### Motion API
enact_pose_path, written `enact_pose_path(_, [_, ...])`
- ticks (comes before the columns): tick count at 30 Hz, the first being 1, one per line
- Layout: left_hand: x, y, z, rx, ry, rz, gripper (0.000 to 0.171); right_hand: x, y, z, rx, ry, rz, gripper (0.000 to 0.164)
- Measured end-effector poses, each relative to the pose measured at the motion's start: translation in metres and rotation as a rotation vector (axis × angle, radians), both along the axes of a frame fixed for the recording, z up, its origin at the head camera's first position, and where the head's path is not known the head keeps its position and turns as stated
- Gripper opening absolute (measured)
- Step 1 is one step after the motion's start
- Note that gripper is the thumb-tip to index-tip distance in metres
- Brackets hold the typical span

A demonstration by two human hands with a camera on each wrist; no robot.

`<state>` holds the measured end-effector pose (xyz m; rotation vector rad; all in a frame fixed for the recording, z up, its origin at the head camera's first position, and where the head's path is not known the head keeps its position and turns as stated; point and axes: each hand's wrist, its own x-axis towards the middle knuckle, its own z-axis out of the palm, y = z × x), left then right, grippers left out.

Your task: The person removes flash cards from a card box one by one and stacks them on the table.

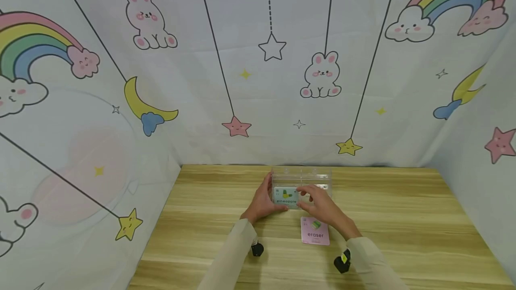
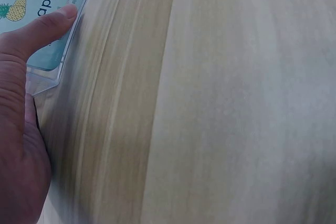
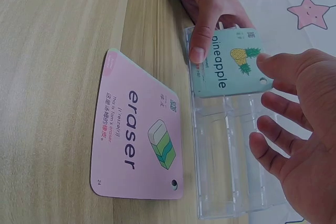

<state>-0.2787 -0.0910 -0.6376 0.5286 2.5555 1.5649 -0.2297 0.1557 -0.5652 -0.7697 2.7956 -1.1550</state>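
A clear plastic box (image 1: 328, 178) with divided compartments stands at the back of the table. My left hand (image 1: 262, 201) grips its left end, the thumb (image 2: 60, 18) lying over the near edge and the lower edge of a green pineapple card (image 1: 286, 194). That card lies in the left part of the box, face up. At its right side is my right hand (image 1: 324, 209), with a fingertip (image 3: 266, 65) at the card's corner and the other fingers loosely bent. Nearer me a pink eraser card (image 3: 139, 135) lies face up on the table.
The wooden table (image 1: 209, 200) ends behind the box at a white cloth wall (image 1: 278, 142) printed with stars, rabbits and rainbows. More cloth hangs at both sides. A dark wrist device (image 1: 341, 262) sits below the right sleeve.
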Motion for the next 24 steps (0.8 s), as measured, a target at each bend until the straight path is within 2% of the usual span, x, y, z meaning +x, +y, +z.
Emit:
enact_pose_path(11, [0.0001,0.0006,0.0014,0.002,0.014,-0.010,0.130,0.0019,-0.0019,-0.0005,-0.034,0.013,0.000,0.037])
enact_pose_path(16, [0.0002,0.0002,0.0023,0.015,-0.003,-0.016,0.131,0.0018,-0.0031,0.0000,-0.039,0.006,-0.009,0.034])
enact_pose_path(24, [-0.0007,-0.0003,-0.0002,0.014,0.022,-0.013,0.131,0.0009,-0.0055,-0.0006,-0.051,0.023,-0.010,0.032])
